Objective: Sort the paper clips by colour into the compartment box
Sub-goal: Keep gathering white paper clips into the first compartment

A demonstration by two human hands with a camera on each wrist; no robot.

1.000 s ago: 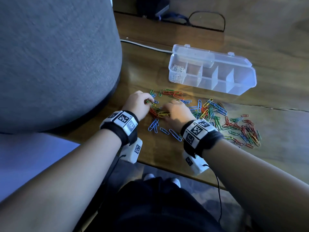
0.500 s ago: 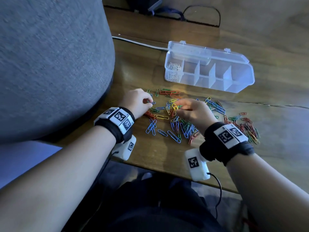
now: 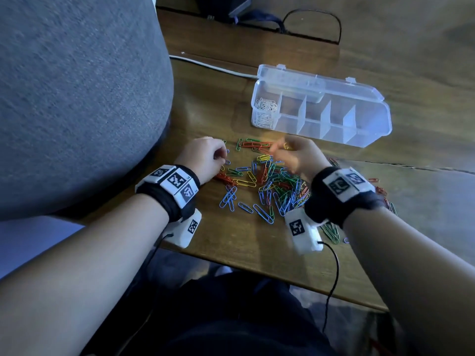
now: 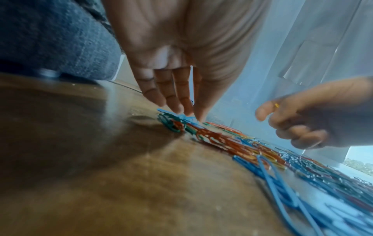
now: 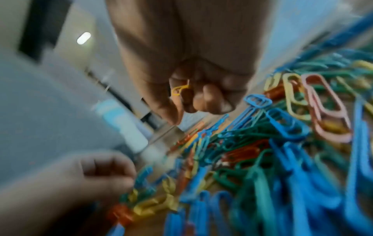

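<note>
On the wooden table (image 3: 218,242), near edge: I see the mixed heap of paper clips (image 3: 270,183) spread between my two hands, with the compartment box (image 3: 370,136) just beyond it, lid swung back.

Box contents: the leftmost compartment holds white clips (image 3: 264,109); the other four compartments look bare to me.

Right hand (image 3: 300,158): fingers curled, raised slightly above the heap, thumb and forefinger pinching a yellow clip (image 5: 179,90); the wrist view shows the clip tucked against the curled fingers.

Left hand (image 3: 205,156): fingers reach down almost straight, tips gathered on blue clips (image 4: 181,116) at the heap's left edge; whether a clip is actually nipped between thumb and fingers I cannot tell from either view.

Step in hand: I judge this to be picking by colour, yellow with the right and blue being singled out with the left; the sort is at an early stage, one colour boxed and most clips on the table.

Next move: carry the yellow clip over the near wall of the box and release it into one bare compartment, then keep that compartment for yellow only.

Caution: clips interlock, so a lifted one may drag a neighbour of another colour.
</note>
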